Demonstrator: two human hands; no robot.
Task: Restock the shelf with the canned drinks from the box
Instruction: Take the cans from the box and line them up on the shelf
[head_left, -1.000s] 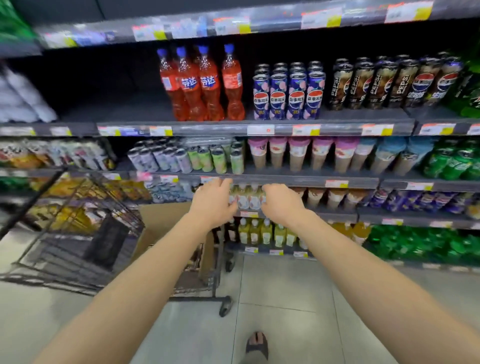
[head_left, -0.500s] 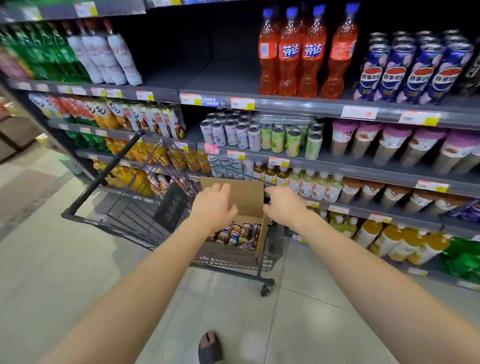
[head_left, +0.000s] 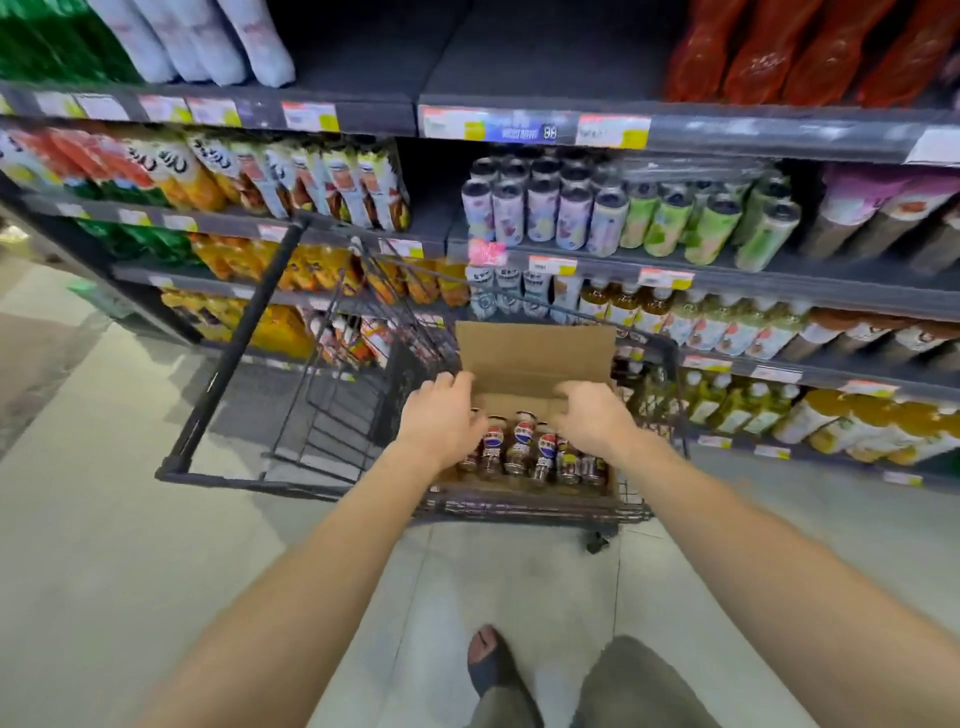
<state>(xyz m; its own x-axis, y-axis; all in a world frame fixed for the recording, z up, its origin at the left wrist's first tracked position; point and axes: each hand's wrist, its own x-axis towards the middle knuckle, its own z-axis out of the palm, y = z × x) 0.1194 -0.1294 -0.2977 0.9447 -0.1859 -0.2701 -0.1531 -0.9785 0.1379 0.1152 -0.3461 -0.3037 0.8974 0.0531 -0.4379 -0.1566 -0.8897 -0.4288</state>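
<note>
An open cardboard box (head_left: 535, 353) sits in the right end of a black wire shopping cart (head_left: 249, 338). Several dark Pepsi cans (head_left: 524, 447) stand inside it. My left hand (head_left: 441, 421) hovers over the box's left side, fingers spread, just above the cans. Over the right side my right hand (head_left: 592, 415) is held with its fingers curled and apart. Neither hand holds a can. The drinks shelf (head_left: 727, 280) runs behind the cart.
Shelves hold pale and green cans (head_left: 623, 218), tea bottles (head_left: 717, 327), yellow juice bottles (head_left: 857, 421) and snack packs (head_left: 291, 176). Part of the top shelf (head_left: 467, 62) is bare. Grey tiled floor (head_left: 104, 545) lies to the left. My sandalled foot (head_left: 491, 660) is below.
My view has swung left and down from the upper shelves to the cart. Both hands have dropped from in front of the shelf to just over the cans in the box.
</note>
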